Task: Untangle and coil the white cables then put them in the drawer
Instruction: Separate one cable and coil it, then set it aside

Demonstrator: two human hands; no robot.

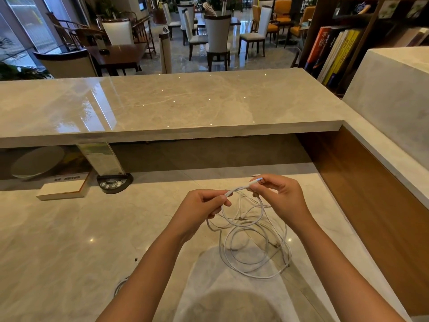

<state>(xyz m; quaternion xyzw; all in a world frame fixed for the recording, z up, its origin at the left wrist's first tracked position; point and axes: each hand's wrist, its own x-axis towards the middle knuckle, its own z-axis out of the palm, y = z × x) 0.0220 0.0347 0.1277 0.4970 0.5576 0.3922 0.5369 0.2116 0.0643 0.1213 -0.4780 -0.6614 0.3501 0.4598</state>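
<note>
The marble desk [69, 228] carries a loose tangle of white cables [253, 247] near its right side. Above it, the left hand [199, 210] pinches one cable just behind the plug. The right hand [281, 196] pinches the USB plug [258, 181] between thumb and fingers.

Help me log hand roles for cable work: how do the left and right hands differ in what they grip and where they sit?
The right hand pinches the USB plug at the cable's end; the left hand pinches the white cable a little way down from it. The right hand sits slightly higher and farther from the person than the left. Both hold the same cable above the marble counter, with loose loops hanging below.
</note>
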